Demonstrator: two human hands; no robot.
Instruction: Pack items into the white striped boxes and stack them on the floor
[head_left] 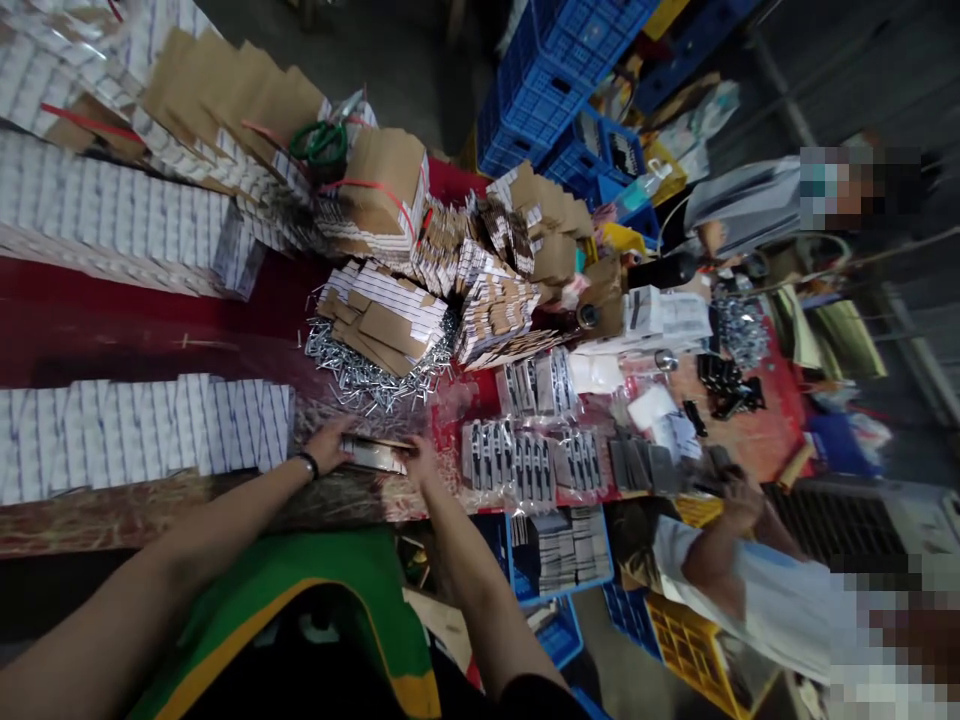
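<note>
Between my two hands is a small carton (pixel 375 456), long and narrow, with a pale, shiny face and a brown edge. My left hand (pixel 328 447), with a dark band at the wrist, closes on its left end. On the right end, the fingers of my right hand (pixel 421 462) are closed too. What lies inside the carton cannot be made out. Just beyond my hands is a heap of silvery screws (pixel 337 360) with flat cardboard pieces (pixel 394 335) on top. To the left runs a row of white cartons (pixel 135 430). Bagged metal parts (pixel 529 470) lie to the right.
Stacked white cartons (pixel 112 205) and folded cardboard (pixel 382 175) fill the far side, with green-handled scissors (pixel 322 142) on top. Blue crates (pixel 551 70) stand beyond the red table (pixel 75 325). Two co-workers are at the right, one with a hand (pixel 742 500) over the table.
</note>
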